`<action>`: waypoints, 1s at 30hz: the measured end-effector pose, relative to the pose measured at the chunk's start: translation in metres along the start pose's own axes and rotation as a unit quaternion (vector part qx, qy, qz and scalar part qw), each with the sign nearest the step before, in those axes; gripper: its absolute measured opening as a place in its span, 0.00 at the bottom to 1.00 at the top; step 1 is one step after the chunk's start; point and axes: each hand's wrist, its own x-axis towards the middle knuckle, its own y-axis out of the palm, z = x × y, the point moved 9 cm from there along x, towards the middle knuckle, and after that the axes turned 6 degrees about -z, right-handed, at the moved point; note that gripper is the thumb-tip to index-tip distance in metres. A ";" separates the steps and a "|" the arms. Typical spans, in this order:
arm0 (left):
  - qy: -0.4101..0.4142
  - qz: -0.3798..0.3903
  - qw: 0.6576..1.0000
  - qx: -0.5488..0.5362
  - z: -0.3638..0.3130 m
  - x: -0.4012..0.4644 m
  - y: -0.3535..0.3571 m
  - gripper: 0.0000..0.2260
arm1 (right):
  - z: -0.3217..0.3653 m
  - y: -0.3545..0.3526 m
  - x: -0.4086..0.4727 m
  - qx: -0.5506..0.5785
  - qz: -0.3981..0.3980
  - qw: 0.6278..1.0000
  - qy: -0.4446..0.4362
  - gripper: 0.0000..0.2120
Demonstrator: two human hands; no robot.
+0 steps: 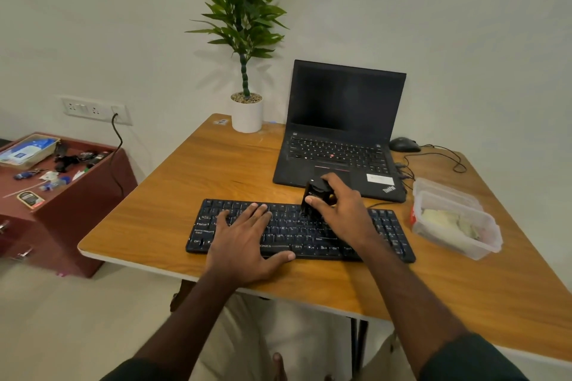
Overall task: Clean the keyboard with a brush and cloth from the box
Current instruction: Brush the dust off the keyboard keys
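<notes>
Off the tabletop's left edge, a maroon side cabinet (66, 195) is seen, strewn with small items and a tray. At the far left corner of the tabletop (198, 176) a potted plant (246, 111) is placed, and just right of it, along the far edge, an open laptop (340, 133) with a dark screen. A mouse (404, 144) is set beside the laptop. Near the front edge the black keyboard (297, 232) is laid, just in front of the laptop.

The left hand (244, 235) is laid flat on the keyboard's left half, fingers straight and slightly spread. The black brush (314, 195) is gripped by the right hand (343, 207), thumb and fingers curled round it, its lower end touching the keys at the upper middle. Toward the right edge a clear plastic box (455, 219) is set, with a pale cloth (448, 221) inside.
</notes>
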 end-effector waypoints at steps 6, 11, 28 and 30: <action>-0.008 0.028 0.999 0.017 -0.002 0.001 -0.002 0.52 | 0.005 0.004 -0.002 -0.013 0.060 0.998 0.013 0.16; -0.015 0.044 0.999 0.011 0.000 0.001 0.001 0.52 | 0.002 -0.007 0.009 -0.076 0.119 0.990 0.001 0.15; -0.010 0.021 1.000 -0.002 0.001 0.003 -0.002 0.49 | -0.008 -0.018 0.015 -0.062 0.068 0.996 -0.003 0.17; -0.008 0.015 1.000 0.001 0.000 0.002 -0.002 0.49 | -0.012 -0.017 0.010 -0.039 0.067 0.997 -0.005 0.16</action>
